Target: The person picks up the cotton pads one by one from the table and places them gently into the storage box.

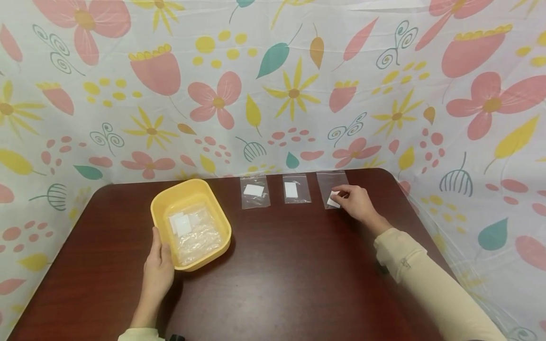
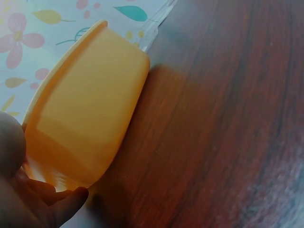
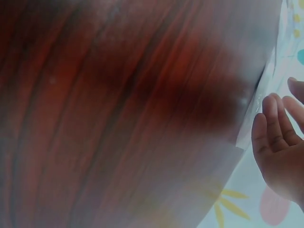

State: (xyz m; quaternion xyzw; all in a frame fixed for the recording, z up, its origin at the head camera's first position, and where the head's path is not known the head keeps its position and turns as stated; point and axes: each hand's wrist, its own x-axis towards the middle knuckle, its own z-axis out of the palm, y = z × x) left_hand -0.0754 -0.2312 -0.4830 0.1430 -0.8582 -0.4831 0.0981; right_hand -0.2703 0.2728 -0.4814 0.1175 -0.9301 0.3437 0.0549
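Note:
A yellow plastic basin [image 1: 191,185] stands tilted at the left of the table. My left hand [image 1: 159,265] grips its near left side, with the thumb at the rim and fingers underneath. Inside lie white square cards [image 1: 183,225] and crumpled clear plastic bags [image 1: 200,241]. At the back, my right hand [image 1: 357,202] touches a white card [image 1: 334,199] on the rightmost clear zip bag [image 1: 327,179]. Its fingers [image 3: 271,118] look nearly straight in the right wrist view; the card is partly hidden by them.
Two more clear zip bags, the left one [image 1: 255,202] and the middle one [image 1: 304,196], lie flat along the table's back edge, each with a white card. The dark wooden table [image 1: 273,284] meets a floral-printed curtain [image 1: 256,71] at the back and sides.

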